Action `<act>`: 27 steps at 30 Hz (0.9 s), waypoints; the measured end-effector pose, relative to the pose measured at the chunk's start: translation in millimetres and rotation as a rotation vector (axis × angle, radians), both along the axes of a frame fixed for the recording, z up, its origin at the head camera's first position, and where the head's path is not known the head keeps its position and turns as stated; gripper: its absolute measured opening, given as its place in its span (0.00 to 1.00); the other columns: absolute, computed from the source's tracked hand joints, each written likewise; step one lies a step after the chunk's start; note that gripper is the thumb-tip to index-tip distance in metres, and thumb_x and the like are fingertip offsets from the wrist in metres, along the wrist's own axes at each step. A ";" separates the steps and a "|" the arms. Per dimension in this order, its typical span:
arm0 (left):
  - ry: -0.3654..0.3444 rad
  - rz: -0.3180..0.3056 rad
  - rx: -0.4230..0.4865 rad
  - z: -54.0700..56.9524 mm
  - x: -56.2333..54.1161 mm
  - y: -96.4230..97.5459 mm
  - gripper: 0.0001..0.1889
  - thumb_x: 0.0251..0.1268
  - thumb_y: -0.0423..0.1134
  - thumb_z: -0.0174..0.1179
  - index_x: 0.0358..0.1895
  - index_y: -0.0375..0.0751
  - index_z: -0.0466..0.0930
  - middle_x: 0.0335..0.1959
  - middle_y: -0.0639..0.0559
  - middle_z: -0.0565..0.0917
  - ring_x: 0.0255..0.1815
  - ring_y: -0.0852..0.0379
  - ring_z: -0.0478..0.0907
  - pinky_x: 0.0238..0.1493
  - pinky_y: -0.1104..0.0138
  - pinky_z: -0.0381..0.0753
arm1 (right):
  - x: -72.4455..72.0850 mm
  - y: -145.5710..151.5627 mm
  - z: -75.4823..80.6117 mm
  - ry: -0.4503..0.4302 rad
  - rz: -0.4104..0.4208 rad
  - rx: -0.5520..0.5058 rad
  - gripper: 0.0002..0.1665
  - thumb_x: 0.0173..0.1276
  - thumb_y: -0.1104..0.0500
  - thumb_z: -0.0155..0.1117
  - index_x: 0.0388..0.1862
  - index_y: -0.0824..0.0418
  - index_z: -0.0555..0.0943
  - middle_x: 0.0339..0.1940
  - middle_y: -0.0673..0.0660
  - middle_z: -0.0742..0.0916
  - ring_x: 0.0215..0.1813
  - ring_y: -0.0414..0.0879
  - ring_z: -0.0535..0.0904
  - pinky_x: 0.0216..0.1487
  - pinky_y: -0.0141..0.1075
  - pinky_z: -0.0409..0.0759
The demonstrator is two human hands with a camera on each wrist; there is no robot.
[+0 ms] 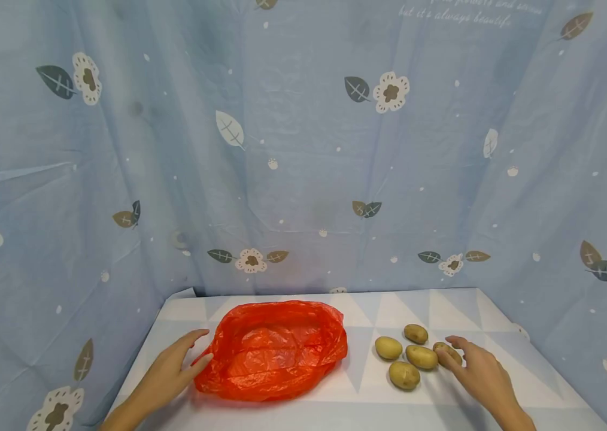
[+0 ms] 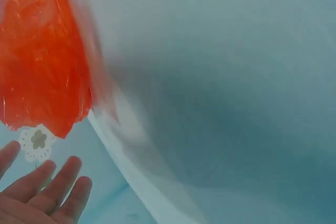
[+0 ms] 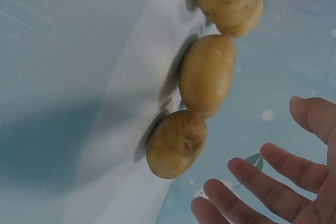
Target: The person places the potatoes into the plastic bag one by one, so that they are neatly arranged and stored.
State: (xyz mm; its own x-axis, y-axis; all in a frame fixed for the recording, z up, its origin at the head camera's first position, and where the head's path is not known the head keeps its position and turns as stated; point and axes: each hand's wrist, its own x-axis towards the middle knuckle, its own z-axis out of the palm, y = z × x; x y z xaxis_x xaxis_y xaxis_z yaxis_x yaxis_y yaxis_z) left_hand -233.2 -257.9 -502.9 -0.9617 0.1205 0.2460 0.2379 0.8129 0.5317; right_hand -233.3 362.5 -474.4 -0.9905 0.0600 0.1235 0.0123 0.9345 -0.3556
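A red plastic bag (image 1: 282, 353) lies on the table with its mouth spread wide, facing up. My left hand (image 1: 170, 370) is beside the bag's left edge, fingers extended and thumb apart; the left wrist view also shows these spread fingers (image 2: 68, 182) below the bag. Several potatoes (image 1: 404, 375) sit in a loose cluster to the right of the bag. Over the rightmost potato (image 1: 449, 353) is my right hand (image 1: 478, 374), partly overlapping it in the head view. In the right wrist view its fingers (image 3: 273, 187) are spread, apart from the potatoes, with nothing between them.
The table (image 1: 357, 413) has a white and pale blue triangle pattern. Blue curtains (image 1: 303, 179) printed with leaves and flowers hang behind it and along both sides.
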 end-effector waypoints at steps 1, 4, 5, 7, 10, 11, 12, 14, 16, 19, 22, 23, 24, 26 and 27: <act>-0.026 0.001 0.019 0.5 -0.1 1.4 0.34 0.70 0.58 0.65 0.72 0.44 0.72 0.68 0.39 0.77 0.60 0.39 0.79 0.56 0.41 0.82 | -0.2 -0.7 -1.1 0.000 -0.002 -0.002 0.44 0.71 0.29 0.60 0.65 0.65 0.78 0.55 0.67 0.86 0.44 0.57 0.84 0.34 0.52 0.83; -0.083 -0.006 0.077 2.2 -0.4 4.8 0.33 0.69 0.54 0.67 0.73 0.47 0.71 0.66 0.41 0.78 0.55 0.45 0.80 0.51 0.47 0.85 | 0.4 -3.0 -4.4 0.016 0.001 -0.014 0.42 0.71 0.31 0.62 0.63 0.64 0.80 0.52 0.65 0.87 0.45 0.57 0.85 0.36 0.53 0.83; -0.093 -0.012 0.094 2.7 -0.3 5.7 0.33 0.69 0.53 0.68 0.73 0.48 0.71 0.66 0.41 0.78 0.54 0.46 0.81 0.50 0.50 0.86 | 0.7 -3.6 -5.5 0.023 0.004 -0.021 0.41 0.70 0.31 0.63 0.63 0.64 0.80 0.50 0.64 0.88 0.44 0.56 0.85 0.36 0.54 0.83; -0.111 -0.025 0.122 3.8 -0.2 6.9 0.32 0.68 0.51 0.69 0.73 0.52 0.71 0.66 0.42 0.78 0.52 0.50 0.80 0.48 0.57 0.86 | 1.4 -4.8 -8.1 0.034 0.015 -0.037 0.39 0.70 0.32 0.64 0.62 0.63 0.81 0.48 0.62 0.88 0.43 0.55 0.85 0.37 0.53 0.84; -0.130 -0.060 0.166 4.3 -0.2 8.0 0.32 0.68 0.50 0.69 0.73 0.56 0.71 0.66 0.44 0.78 0.49 0.54 0.79 0.44 0.64 0.86 | 1.4 -6.0 -12.5 0.035 0.033 -0.064 0.36 0.71 0.34 0.65 0.61 0.61 0.82 0.46 0.59 0.89 0.42 0.52 0.85 0.37 0.52 0.84; -0.136 -0.069 0.175 3.9 -0.4 8.3 0.32 0.68 0.50 0.69 0.73 0.56 0.71 0.66 0.44 0.77 0.49 0.54 0.79 0.43 0.65 0.86 | 1.2 -6.5 -14.1 0.030 0.037 -0.071 0.35 0.71 0.34 0.65 0.60 0.61 0.82 0.45 0.58 0.89 0.42 0.51 0.85 0.37 0.51 0.84; -0.144 -0.077 0.184 3.4 -0.6 8.7 0.32 0.68 0.51 0.69 0.73 0.56 0.71 0.66 0.44 0.77 0.48 0.54 0.79 0.42 0.65 0.87 | 1.3 -7.0 -15.6 0.023 0.039 -0.079 0.34 0.71 0.35 0.66 0.60 0.60 0.82 0.45 0.57 0.89 0.41 0.50 0.85 0.37 0.51 0.84; -0.158 -0.095 0.202 1.7 -1.4 9.3 0.32 0.68 0.51 0.69 0.73 0.56 0.71 0.67 0.43 0.76 0.48 0.53 0.78 0.42 0.66 0.87 | 1.4 -8.3 -19.0 0.005 0.038 -0.092 0.33 0.71 0.36 0.66 0.61 0.60 0.82 0.44 0.56 0.89 0.42 0.50 0.85 0.37 0.51 0.84; -0.177 -0.100 0.208 -0.8 -2.9 9.6 0.32 0.68 0.51 0.69 0.73 0.55 0.71 0.67 0.43 0.76 0.48 0.53 0.78 0.43 0.66 0.87 | 1.7 -10.3 -21.9 -0.015 0.034 -0.102 0.34 0.70 0.36 0.67 0.61 0.60 0.82 0.44 0.55 0.89 0.42 0.50 0.85 0.38 0.51 0.84; -0.194 -0.104 0.208 -4.0 -5.0 9.6 0.32 0.68 0.52 0.68 0.73 0.54 0.71 0.67 0.44 0.76 0.49 0.54 0.77 0.44 0.66 0.86 | 1.9 -14.0 -25.2 -0.024 0.041 -0.104 0.34 0.70 0.36 0.68 0.60 0.61 0.81 0.44 0.56 0.90 0.41 0.49 0.84 0.38 0.50 0.84; -0.204 -0.096 0.206 -6.0 -7.1 10.0 0.31 0.68 0.53 0.68 0.73 0.55 0.72 0.67 0.46 0.77 0.51 0.53 0.77 0.47 0.63 0.86 | 1.7 -17.7 -27.4 -0.009 0.062 -0.095 0.33 0.68 0.35 0.69 0.58 0.59 0.82 0.44 0.55 0.89 0.40 0.47 0.82 0.36 0.46 0.82; -0.204 -0.095 0.205 -6.3 -7.8 10.2 0.31 0.68 0.53 0.68 0.73 0.55 0.72 0.67 0.46 0.77 0.52 0.52 0.77 0.48 0.61 0.86 | 1.7 -18.6 -27.9 -0.001 0.069 -0.091 0.32 0.68 0.35 0.69 0.57 0.58 0.82 0.43 0.55 0.89 0.40 0.46 0.81 0.36 0.45 0.82; -0.205 -0.095 0.206 -6.4 -8.5 10.6 0.31 0.68 0.53 0.68 0.73 0.55 0.72 0.67 0.47 0.77 0.55 0.51 0.77 0.50 0.58 0.86 | 1.7 -19.5 -28.5 0.008 0.073 -0.088 0.32 0.67 0.35 0.69 0.57 0.57 0.82 0.43 0.54 0.89 0.39 0.46 0.81 0.36 0.44 0.81; -0.212 -0.093 0.208 -6.4 -9.9 11.3 0.31 0.68 0.54 0.68 0.72 0.56 0.72 0.67 0.47 0.77 0.59 0.47 0.76 0.52 0.53 0.86 | 1.4 -20.7 -29.1 0.027 0.075 -0.085 0.33 0.67 0.35 0.70 0.57 0.58 0.82 0.42 0.53 0.88 0.39 0.45 0.80 0.35 0.42 0.81; -0.214 -0.096 0.210 -6.1 -10.6 11.7 0.31 0.68 0.54 0.67 0.72 0.56 0.72 0.68 0.46 0.77 0.61 0.45 0.76 0.53 0.50 0.86 | 1.3 -21.0 -29.6 0.036 0.074 -0.087 0.33 0.66 0.35 0.70 0.57 0.58 0.82 0.42 0.52 0.88 0.38 0.45 0.80 0.35 0.42 0.80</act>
